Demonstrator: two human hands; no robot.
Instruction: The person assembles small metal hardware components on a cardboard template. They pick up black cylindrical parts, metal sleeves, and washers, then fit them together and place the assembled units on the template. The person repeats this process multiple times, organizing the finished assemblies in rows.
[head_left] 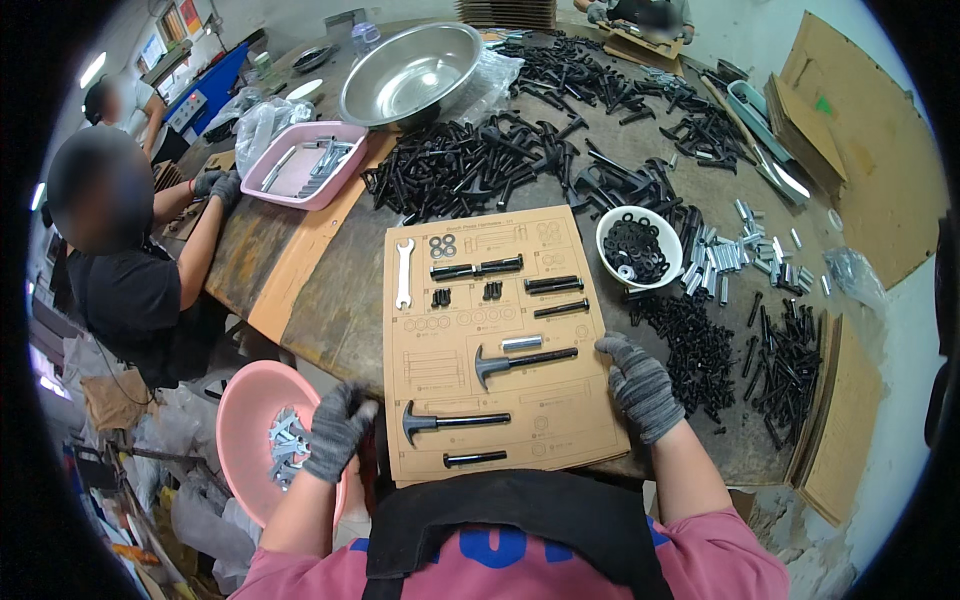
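Observation:
A stack of printed cardboard sheets [455, 365] lies before me at the table edge. On its top sheet rest a silver open-ended wrench [404, 273], several washers [442, 246], black bolts and rods [476, 268], a silver sleeve [521, 343] and two black T-shaped pieces with curved heads [527, 362]. A single black bolt [475, 459] lies nearest me. My left hand [340, 432], in a grey glove, hovers beside the sheet's left edge, fingers loosely bent and apart from the thumb. My gloved right hand [642, 388] rests against the right edge, fingers extended, holding nothing visible.
A pink bowl [240, 425] of metal pieces stands at lower left. Beyond the sheets are heaped black bolts [450, 165], a white bowl [670, 228] of black washers, a pink tray [300, 195] and a steel basin [410, 75]. Co-workers [130, 240] work at left and far side.

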